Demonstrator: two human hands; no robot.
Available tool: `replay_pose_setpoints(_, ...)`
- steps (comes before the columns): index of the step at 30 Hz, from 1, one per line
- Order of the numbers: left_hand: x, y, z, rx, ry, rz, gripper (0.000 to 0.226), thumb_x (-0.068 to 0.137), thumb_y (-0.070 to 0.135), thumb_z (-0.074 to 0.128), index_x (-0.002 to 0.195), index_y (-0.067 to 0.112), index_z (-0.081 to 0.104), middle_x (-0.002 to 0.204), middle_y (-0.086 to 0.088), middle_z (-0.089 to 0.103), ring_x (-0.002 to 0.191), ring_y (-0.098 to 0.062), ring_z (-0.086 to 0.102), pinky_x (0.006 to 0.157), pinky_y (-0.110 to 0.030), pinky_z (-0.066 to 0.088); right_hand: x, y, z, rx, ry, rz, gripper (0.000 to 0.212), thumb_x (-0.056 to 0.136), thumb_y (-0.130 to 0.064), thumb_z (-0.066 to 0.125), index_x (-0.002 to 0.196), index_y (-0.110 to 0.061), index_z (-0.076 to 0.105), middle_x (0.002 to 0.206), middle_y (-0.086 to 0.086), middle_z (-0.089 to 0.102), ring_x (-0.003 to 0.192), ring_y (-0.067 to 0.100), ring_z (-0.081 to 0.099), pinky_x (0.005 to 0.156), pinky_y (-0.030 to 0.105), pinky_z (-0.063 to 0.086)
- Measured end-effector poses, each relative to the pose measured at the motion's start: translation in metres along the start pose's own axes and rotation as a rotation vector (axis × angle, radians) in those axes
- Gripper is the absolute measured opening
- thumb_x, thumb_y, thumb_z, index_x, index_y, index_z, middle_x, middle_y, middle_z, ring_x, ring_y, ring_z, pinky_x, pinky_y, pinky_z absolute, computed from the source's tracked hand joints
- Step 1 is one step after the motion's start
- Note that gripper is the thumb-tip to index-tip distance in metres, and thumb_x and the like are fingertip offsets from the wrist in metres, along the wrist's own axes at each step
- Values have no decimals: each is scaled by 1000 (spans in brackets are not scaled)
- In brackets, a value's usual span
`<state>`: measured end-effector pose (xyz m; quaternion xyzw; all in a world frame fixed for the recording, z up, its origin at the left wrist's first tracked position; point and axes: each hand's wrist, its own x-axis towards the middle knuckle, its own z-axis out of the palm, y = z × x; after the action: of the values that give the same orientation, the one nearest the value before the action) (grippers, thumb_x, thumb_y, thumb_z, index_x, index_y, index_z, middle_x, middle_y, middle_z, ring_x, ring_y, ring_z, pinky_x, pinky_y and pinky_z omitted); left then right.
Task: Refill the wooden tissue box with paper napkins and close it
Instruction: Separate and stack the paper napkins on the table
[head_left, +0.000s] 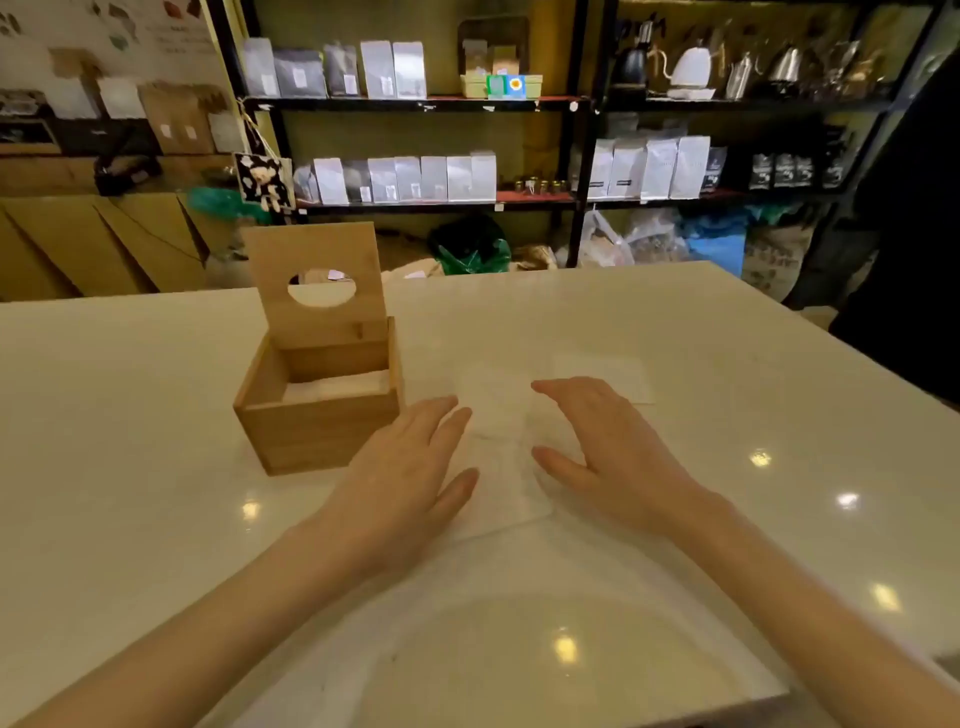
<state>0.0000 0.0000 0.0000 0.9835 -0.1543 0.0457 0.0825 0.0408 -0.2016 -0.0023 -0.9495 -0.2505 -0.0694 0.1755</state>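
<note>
A wooden tissue box (311, 431) stands on the white table, left of centre. Its hinged lid (317, 283), with an oval hole, is raised upright at the back. White napkins (337, 389) lie inside the box. A white paper napkin (501, 441) lies flat on the table just right of the box. My left hand (410, 467) rests flat on the napkin's left edge, fingers apart. My right hand (618, 447) lies flat on its right side. Another white napkin (608, 371) lies on the table behind my right hand.
The white table (156, 415) is glossy, with light reflections. Behind it stand black shelves (576, 104) with white bags, kettles and jars. Cardboard sheets (104, 244) lean at the back left. A person in dark clothes (904, 260) stands at the right edge.
</note>
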Motion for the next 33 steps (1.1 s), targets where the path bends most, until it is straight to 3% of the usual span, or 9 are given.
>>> replay_pose_setpoints(5,-4,-6,16,-88,-23,-31,55,96,41,21,146,19,15,154,3,17,140,-11,19,112,-22,19,-3,1,13,-36,-42,-70,60,82,-48,30,131,-17,46,132,0,52,126,19,38,103,30,30)
replay_pose_setpoints(10,-4,-11,22,-76,-15,-46,54,97,39,18,143,14,25,150,-2,30,135,-16,29,110,-24,24,4,-4,19,-97,-71,-126,48,88,-40,36,129,-18,49,128,-2,54,123,20,40,101,32,32)
replay_pose_setpoints(13,-2,-14,25,-14,-4,-23,78,80,48,-1,140,12,34,145,-5,40,131,-20,38,106,-29,32,14,-6,22,-106,-77,-157,43,91,-37,35,126,-18,52,125,-1,56,119,21,41,98,33,35)
replay_pose_setpoints(15,0,-15,27,28,5,-16,81,77,47,-3,137,12,38,143,-7,44,128,-22,42,103,-31,36,21,-7,23,-136,-81,-181,37,94,-28,40,126,-17,53,122,2,57,118,24,42,97,34,36)
replay_pose_setpoints(20,2,-14,25,23,-16,-36,44,98,30,27,139,15,33,143,-2,43,128,-19,40,101,-30,36,28,-10,27,-207,-68,-224,30,91,-15,48,117,-13,63,109,12,61,109,34,48,88,39,39)
replay_pose_setpoints(28,4,-15,26,-18,61,-39,43,96,28,36,137,16,38,135,-4,52,122,-21,48,96,-33,41,31,-9,25,-163,-31,-227,22,89,-13,50,104,-10,67,110,8,60,112,29,45,82,28,29)
replay_pose_setpoints(33,5,-14,19,-136,91,-73,42,92,25,46,134,19,42,126,-1,55,116,-18,50,91,-29,41,26,-13,17,-35,-164,-117,20,87,-13,48,103,-15,60,101,0,59,100,19,46,84,30,39)
